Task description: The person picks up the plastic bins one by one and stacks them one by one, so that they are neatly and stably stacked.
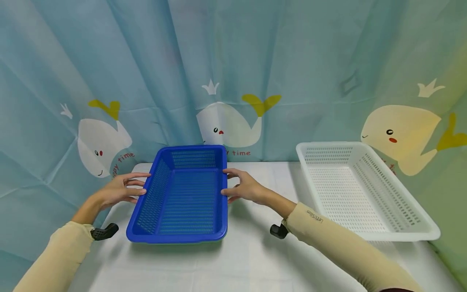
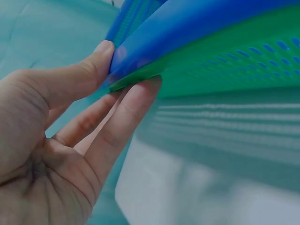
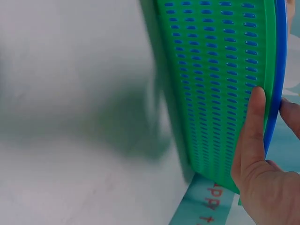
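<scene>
The left hand [image 1: 118, 190] and right hand [image 1: 247, 186] pinch blue basket [image 1: 189, 202] and green basket [image 3: 213, 70] together. Probably light, stiff — I'd grip the side rims [image 1: 224, 219].

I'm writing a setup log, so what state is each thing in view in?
Blue basket: open side up, empty, nested in the green basket.
Green basket: under and around the blue one.
White basket: open side up, neither hand on it.
Left hand: pinches the stacked rims.
Right hand: pinches the opposite side.
Curtain: hanging, creased.
</scene>
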The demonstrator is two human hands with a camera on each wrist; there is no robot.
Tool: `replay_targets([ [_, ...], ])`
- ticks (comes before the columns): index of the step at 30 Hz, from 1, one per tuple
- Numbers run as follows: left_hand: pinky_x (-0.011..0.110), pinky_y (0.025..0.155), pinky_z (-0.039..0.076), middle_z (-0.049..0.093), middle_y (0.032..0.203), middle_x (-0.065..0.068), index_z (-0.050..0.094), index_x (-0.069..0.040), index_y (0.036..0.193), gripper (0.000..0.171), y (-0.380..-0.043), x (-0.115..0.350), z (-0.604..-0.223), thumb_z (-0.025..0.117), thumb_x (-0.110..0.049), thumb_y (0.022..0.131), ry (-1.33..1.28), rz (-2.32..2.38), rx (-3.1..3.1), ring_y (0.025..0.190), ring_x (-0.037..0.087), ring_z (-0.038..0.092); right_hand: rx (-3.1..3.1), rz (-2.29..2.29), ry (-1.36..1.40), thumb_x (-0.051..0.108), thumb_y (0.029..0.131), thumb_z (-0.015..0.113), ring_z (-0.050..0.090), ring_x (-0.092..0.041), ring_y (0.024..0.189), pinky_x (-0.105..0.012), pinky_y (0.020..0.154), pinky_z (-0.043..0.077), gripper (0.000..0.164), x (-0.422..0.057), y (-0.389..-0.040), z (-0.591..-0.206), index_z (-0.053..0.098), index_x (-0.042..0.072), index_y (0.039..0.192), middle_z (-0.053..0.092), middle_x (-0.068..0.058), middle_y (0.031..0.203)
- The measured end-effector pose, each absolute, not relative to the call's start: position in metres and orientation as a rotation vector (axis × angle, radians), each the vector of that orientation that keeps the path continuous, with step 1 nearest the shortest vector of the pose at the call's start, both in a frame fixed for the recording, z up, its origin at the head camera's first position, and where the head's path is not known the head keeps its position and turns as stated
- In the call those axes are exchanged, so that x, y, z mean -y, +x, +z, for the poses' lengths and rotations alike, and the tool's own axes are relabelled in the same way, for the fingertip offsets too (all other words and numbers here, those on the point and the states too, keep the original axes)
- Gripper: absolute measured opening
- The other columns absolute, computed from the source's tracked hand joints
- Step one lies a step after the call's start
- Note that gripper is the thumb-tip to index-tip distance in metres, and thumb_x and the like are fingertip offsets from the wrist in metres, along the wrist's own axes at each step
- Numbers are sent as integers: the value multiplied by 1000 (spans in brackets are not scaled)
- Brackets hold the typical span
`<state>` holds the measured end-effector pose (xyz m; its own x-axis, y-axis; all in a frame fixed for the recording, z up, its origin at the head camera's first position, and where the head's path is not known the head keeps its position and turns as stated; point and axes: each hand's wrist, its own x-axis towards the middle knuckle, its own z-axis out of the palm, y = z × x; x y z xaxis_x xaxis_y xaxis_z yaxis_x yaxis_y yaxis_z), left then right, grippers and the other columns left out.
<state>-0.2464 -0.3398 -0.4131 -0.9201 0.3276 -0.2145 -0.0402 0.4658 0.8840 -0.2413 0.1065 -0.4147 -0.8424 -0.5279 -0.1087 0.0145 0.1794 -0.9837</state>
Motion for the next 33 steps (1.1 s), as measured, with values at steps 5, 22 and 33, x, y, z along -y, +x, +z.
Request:
replay_targets([
  [5, 49, 83, 62, 53, 141, 29, 43, -8, 156, 72, -246, 321, -416, 78, -23, 94, 264, 1470, -2338, 110, 33, 68, -2048, -1680, -472, -3, 93, 72, 75, -32, 85, -48, 79, 63, 77, -126, -240, -413, 30, -1, 158, 38, -26, 147],
  [22, 48, 79, 63, 61, 130, 23, 49, -10, 152, 68, -252, 255, -430, 80, -21, 92, 290, 1613, -2259, 100, 30, 72, -2164, -1571, -449, 0, 94, 73, 74, -33, 92, -48, 78, 63, 76, -195, -233, -402, 30, -2, 157, 37, -32, 149],
  [33, 50, 79, 63, 62, 128, 22, 53, -12, 149, 65, -255, 211, -432, 81, -15, 91, 295, 1686, -2184, 96, 29, 73, -2182, -1499, -439, 5, 96, 73, 72, -36, 98, -51, 79, 62, 77, -235, -227, -392, 27, -4, 157, 34, -35, 150],
])
